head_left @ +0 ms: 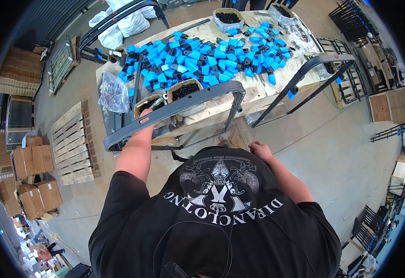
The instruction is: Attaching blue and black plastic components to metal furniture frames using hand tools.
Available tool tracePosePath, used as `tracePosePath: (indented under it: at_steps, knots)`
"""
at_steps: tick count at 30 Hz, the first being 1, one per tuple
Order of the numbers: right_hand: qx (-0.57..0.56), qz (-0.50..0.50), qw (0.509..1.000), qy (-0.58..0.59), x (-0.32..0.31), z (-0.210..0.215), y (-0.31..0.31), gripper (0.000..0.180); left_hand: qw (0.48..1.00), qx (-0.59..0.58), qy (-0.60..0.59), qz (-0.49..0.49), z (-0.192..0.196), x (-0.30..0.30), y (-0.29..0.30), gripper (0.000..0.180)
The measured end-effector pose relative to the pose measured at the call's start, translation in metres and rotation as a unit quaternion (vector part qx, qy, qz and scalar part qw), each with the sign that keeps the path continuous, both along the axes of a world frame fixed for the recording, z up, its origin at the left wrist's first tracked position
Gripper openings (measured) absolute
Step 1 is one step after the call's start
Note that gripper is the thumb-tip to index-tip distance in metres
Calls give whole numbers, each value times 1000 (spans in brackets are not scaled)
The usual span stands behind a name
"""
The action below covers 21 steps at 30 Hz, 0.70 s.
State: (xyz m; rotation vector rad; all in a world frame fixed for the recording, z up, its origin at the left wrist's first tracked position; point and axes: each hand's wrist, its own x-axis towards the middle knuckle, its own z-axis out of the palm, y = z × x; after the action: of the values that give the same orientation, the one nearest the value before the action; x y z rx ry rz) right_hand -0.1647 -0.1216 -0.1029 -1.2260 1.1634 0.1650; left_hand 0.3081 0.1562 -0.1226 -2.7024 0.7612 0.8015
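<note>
Ahead of the person in the head view, the left hand (147, 111) is stretched out past a black, curved metal frame (179, 105) with a small orange-red patch on its bar. The bar hides much of that hand, so I cannot tell whether its fingers are closed on anything. Just beyond it lie small black parts (147, 104); to its right stands a pale, open-topped container (193, 110) filled with similar pieces. The right hand (260, 150) rests near the body, fingers loosely curled, apart from the frame; no held object shows in it. Farther out from both hands, a pile of blue-and-black plastic pieces (193, 62) covers much of a pale wooden table (258, 83). A crumpled clear plastic bag (113, 95) lies left of the left hand.

The step in hand appears to be a one-handed reach toward the small black parts. As I judge it, the next move calls for a sure pinch and a path clear of the bar, with the right hand free to steady the frame.
</note>
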Motion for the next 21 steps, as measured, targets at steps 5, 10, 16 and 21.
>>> tracePosePath:
  at_steps: [5, 10, 16, 21]
  knots:
    - [-28, 41, 999, -1, -12, -17, -3, 23, 997, -15, 27, 68, 3, 1, -9, 54]
    - [-58, 43, 997, 35, -16, -17, -2, 26, 988, -106, -114, 24, 16, -24, -13, 38]
    - [-123, 108, 985, 57, -14, -10, 5, 29, 995, -53, -77, 33, 24, -24, -14, 31]
    - [-109, 104, 987, 53, -12, 1, 3, 28, 987, -61, -142, -42, 30, -23, 3, 24]
